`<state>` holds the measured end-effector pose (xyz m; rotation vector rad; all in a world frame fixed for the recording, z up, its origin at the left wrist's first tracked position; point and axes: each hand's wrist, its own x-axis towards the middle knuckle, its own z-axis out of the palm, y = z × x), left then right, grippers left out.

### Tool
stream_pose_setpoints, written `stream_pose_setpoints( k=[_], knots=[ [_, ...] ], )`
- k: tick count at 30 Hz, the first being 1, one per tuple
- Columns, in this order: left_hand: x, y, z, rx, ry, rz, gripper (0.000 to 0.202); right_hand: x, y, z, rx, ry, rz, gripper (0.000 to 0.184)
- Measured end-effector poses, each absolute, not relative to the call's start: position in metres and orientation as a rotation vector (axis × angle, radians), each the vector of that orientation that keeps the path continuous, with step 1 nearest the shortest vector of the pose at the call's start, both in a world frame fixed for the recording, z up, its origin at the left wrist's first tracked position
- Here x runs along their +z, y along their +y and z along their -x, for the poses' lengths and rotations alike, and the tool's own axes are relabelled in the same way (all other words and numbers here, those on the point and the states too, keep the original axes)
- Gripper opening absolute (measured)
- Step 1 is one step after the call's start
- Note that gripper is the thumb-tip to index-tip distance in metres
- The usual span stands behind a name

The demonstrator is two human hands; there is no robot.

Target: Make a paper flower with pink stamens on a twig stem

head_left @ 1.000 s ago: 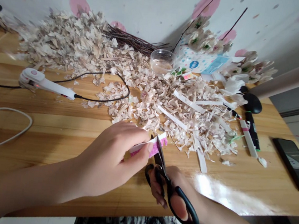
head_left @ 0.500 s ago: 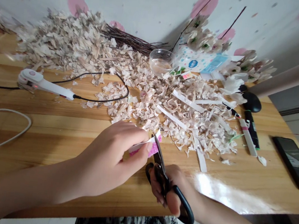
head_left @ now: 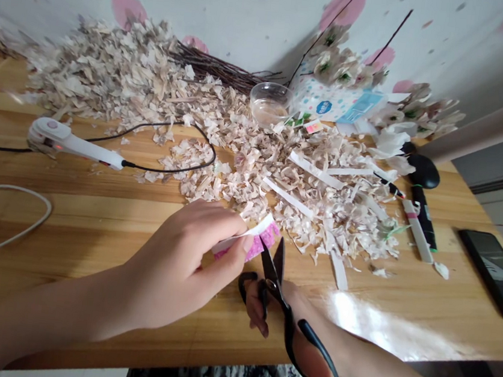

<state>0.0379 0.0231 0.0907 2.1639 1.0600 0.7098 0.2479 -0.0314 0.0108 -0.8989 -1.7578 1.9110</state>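
Note:
My left hand [head_left: 182, 262] pinches a white strip with a pink patterned end [head_left: 258, 241] between thumb and fingers, over the front of the wooden table [head_left: 96, 195]. My right hand [head_left: 299, 306] holds black-handled scissors [head_left: 274, 276], with fingers and thumb through the two loops. The blades stand open and point upward just below the pink end. The paper is not between them, though the tips are very close to it. Part of the scissor handle is hidden behind my right fingers.
A large heap of pale curled flakes [head_left: 252, 182] with white strips covers the table's back. Around it are a white corded styling iron [head_left: 70, 143], a glass bowl [head_left: 270, 103], a tissue box [head_left: 322, 103], artificial flowers, twigs, a phone [head_left: 493, 273] and a white cable [head_left: 2, 223].
The scissor blades have spread open and drawn back from the paper, and the handles have swung lower right. The strip's pink end has lifted slightly, with my left hand keeping its hold.

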Motion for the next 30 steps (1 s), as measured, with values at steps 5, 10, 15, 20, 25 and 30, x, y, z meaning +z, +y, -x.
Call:
stream_pose_setpoints(
  k=[5, 10, 15, 20, 25, 30],
  knots=[
    [0.089, 0.024, -0.038, 0.739, 1.069, -2.176, 0.029, 0.013, -0.029, -0.247, 1.901, -1.746, 0.897, 0.075],
    [0.087, 0.023, -0.039, 0.766, 1.099, -2.225, 0.029, 0.021, -0.026, -0.245, 1.888, -1.773, 0.922, 0.076],
    [0.086, 0.023, -0.039, 0.787, 1.080, -2.292, 0.026, 0.023, -0.026, -0.244, 1.890, -1.773, 0.939, 0.076],
    [0.084, 0.023, -0.039, 0.763, 1.094, -2.301, 0.026, 0.024, -0.025, -0.243, 1.881, -1.781, 0.924, 0.075],
    [0.084, 0.023, -0.040, 0.749, 1.112, -2.305, 0.026, 0.025, -0.025, -0.243, 1.880, -1.797, 0.926, 0.074],
    [0.084, 0.023, -0.040, 0.691, 1.137, -2.313, 0.025, 0.027, -0.025, -0.243, 1.900, -1.802, 0.942, 0.073]
  ],
)
